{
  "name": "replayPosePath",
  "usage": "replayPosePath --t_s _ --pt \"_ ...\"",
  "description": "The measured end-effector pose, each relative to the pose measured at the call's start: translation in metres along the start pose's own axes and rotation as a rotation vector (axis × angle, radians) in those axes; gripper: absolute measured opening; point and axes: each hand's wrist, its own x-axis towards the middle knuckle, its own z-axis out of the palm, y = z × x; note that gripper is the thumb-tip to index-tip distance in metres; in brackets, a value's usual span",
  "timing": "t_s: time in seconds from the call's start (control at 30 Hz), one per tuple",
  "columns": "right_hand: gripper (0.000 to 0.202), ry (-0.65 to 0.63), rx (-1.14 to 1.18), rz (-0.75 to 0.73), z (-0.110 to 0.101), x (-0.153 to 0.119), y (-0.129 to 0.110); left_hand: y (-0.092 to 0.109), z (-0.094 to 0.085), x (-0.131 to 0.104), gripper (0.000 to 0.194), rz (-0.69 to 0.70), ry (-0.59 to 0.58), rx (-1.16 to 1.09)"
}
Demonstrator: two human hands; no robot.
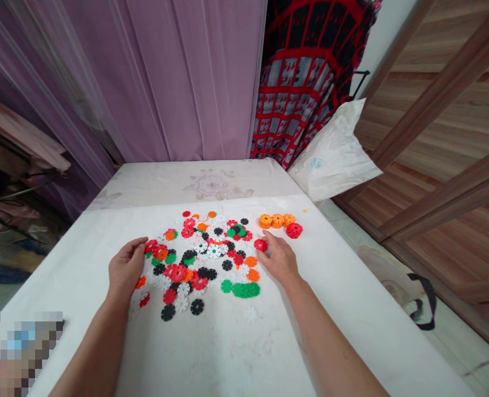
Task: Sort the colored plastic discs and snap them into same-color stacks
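A loose pile of plastic snowflake discs in red, white, black, orange and green is spread over the white-covered table. At the pile's left side, my left hand has its fingers closed in a pinch. Its fingertips meet the edge of some red discs, and whether one is between them is hidden. On the right side my right hand holds a red snowflake disc between thumb and fingers. Beyond that hand lie stacked orange discs in a row and a small red stack.
A leaning row of green discs and a single white disc lie nearer to me. A pixelated device rests at the table's left front. A white bag stands beyond the table's right edge. Purple curtains hang behind.
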Motion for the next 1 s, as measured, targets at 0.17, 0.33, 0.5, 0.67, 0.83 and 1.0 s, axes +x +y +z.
replayPosePath --t_s 0.17,0.33,0.5,0.67,0.83,1.0 --pt "0.054 0.026 0.011 -0.005 0.003 0.0 0.002 -0.003 0.001 0.002 0.036 -0.018 -0.005 -0.02" --pt "0.054 0.023 0.021 -0.001 0.003 0.0 0.002 -0.001 0.0 0.002 0.035 -0.041 -0.009 -0.017" --pt "0.054 0.037 0.038 -0.001 0.004 0.0 0.002 0.002 -0.001 0.0 0.034 -0.012 0.003 -0.016" --pt "0.052 0.103 0.149 0.033 0.011 0.0 0.01 0.005 0.0 -0.002 0.036 -0.027 0.009 -0.024" --pt "0.051 0.162 0.309 0.086 0.018 0.001 0.021 0.004 0.001 -0.002 0.035 0.035 0.015 -0.035" --pt "0.047 0.159 0.354 0.094 0.022 0.0 0.026 -0.006 0.002 0.0 0.038 0.066 -0.006 -0.011"
